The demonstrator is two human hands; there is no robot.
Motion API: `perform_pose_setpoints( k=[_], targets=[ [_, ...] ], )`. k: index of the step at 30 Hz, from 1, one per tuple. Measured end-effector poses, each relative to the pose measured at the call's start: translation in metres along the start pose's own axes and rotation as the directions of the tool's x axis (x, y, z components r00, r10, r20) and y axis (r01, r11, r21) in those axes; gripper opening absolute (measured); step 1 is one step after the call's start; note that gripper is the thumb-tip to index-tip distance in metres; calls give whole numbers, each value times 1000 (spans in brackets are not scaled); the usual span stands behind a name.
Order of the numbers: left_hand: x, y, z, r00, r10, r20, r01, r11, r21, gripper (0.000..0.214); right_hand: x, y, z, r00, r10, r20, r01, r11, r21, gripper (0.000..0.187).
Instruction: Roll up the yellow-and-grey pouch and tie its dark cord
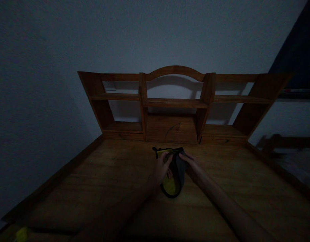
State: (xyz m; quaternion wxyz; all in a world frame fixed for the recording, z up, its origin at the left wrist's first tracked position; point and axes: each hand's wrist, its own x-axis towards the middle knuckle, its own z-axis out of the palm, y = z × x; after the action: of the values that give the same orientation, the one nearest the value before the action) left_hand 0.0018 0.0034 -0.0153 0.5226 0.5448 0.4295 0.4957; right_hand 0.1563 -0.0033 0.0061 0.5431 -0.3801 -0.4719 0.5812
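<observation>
Item: pouch (173, 183), yellow with dark trim and a grey panel, lying on the desk (99, 188) at centre frame, slightly below the middle. Its rounded end points toward the lower edge; its straight end toward the hutch.

Left hand (162, 168): on the pouch's left side, fingers curled over its upper edge, closed on the fabric.

Right hand (192, 166): on the pouch's right side, fingertips pressed to the grey panel; whether it pinches the fabric or only rests there cannot be told in the dim light.

Hutch (173, 104): wooden, arched top, open shelves, standing at the desk's far edge, centre frame, just beyond the pouch.

Wall (69, 43): plain, filling the upper frame.

Small yellow object (21, 234): lower left corner, blurred, unidentifiable.
</observation>
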Motion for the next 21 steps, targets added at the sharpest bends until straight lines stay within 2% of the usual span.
perform_pose_setpoints(
  k=[2, 4, 10, 16, 21],
  targets=[
    [-1, 1, 0, 1000, 1, 4, -1, 1000, -8, 47, 0, -1, 0, 997, 64, 38, -67, 993, 94, 35],
    [-2, 1, 0, 1000, 4, -2, -4, 1000, -10, 48, -1, -3, 1, 995, 86, 51, -91, 989, 113, 36],
    [-2, 3, -3, 999, 32, -24, -31, 999, 14, 49, -6, -9, 5, 996, 54, 67, -57, 997, 57, 39],
    [0, 3, -5, 997, 45, -57, -43, 999, 33, 45, -4, -3, 2, 999, 35, 12, -35, 999, -6, 51],
    [2, 0, -4, 998, 10, -67, -9, 1000, 11, 50, 3, 4, -5, 996, 18, -83, -26, 996, -87, 42]
  ],
)
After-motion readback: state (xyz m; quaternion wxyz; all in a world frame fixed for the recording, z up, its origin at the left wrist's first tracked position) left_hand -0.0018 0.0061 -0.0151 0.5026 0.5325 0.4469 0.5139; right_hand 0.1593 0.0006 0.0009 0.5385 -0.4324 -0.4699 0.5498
